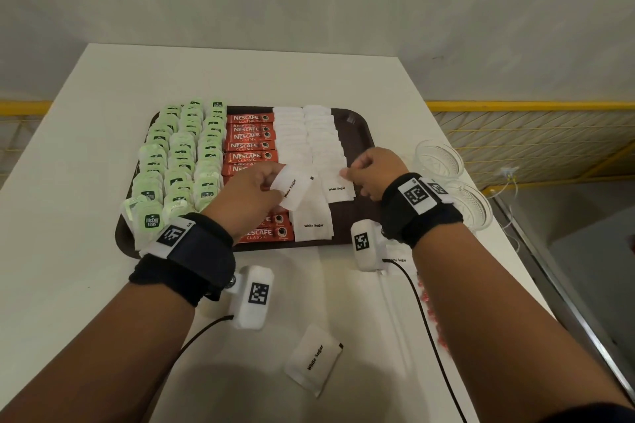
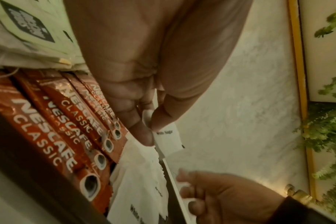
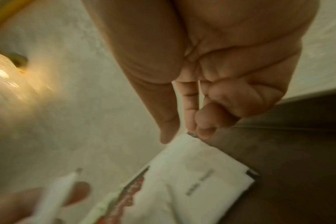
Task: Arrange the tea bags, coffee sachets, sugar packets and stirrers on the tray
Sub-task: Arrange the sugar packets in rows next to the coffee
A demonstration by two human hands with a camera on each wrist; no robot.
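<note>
Start at the 9 o'clock side of your brown tray (image 1: 360, 127), which sits on the white table (image 1: 103, 79): three columns of green tea bags (image 1: 178, 161) fill its left third, overlapping like shingles from the far rim to the near one. Just beside them, toward the middle, runs a single column of red coffee sachets (image 1: 250, 137), each lying crosswise.

Your left hand (image 1: 252, 194) hovers over the near half of that red column. Its thumb and fingertips pinch one white sugar packet (image 1: 294, 191) by its edge, the packet tilted and raised above the rows; the left wrist view confirms the pinch on the packet's corner (image 2: 168, 141).

Next come two columns of sugar packets (image 1: 307, 137) laid flat on the tray, at about 1 o'clock from your left hand. The nearest packet of the left column (image 1: 313, 221) lies at the tray's near rim.

Your right hand (image 1: 372, 173) is at 3 o'clock from the left one, fingers curled, with thumb and fingertips at the top corner of the nearest packet of the right column (image 1: 338, 187). The right wrist view is blurred, so you cannot tell whether that corner is truly pinched or only touched.

At 6 o'clock, off the tray on the table, one loose sugar packet (image 1: 313, 359) lies between your forearms. Two clear glass bowls (image 1: 439, 160) stand at the table's right edge.
</note>
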